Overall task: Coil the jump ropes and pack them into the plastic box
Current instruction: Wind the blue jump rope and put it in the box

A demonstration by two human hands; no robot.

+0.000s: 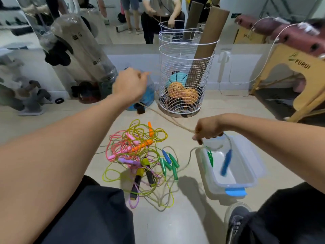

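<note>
My left hand [130, 85] and right hand [207, 129] both pinch the pale rope [168, 118] tight between them, its blue handle [226, 162] hanging over the plastic box [246, 184].

Gym/dance studio w/ wall mirror [112, 20], wire basket [184, 81] of balls, bagged punch bag [79, 50].

A: What's on the floor [184, 217]?

B: Pale smooth flooring. Straight ahead of me, a tangled pile of jump ropes [139, 159]: yellow-green, pink, purple cords; orange, pink, purple, green, blue, black handles. Clear plastic box [246, 176] to its right, blue latch on the near end, standing apart from the pile.

A: Further back?

B: White wire basket [184, 80] by the wall, cardboard tubes and balls inside. A blue bag [148, 95] just left of it. My shoe [235, 222] at lower right.
</note>
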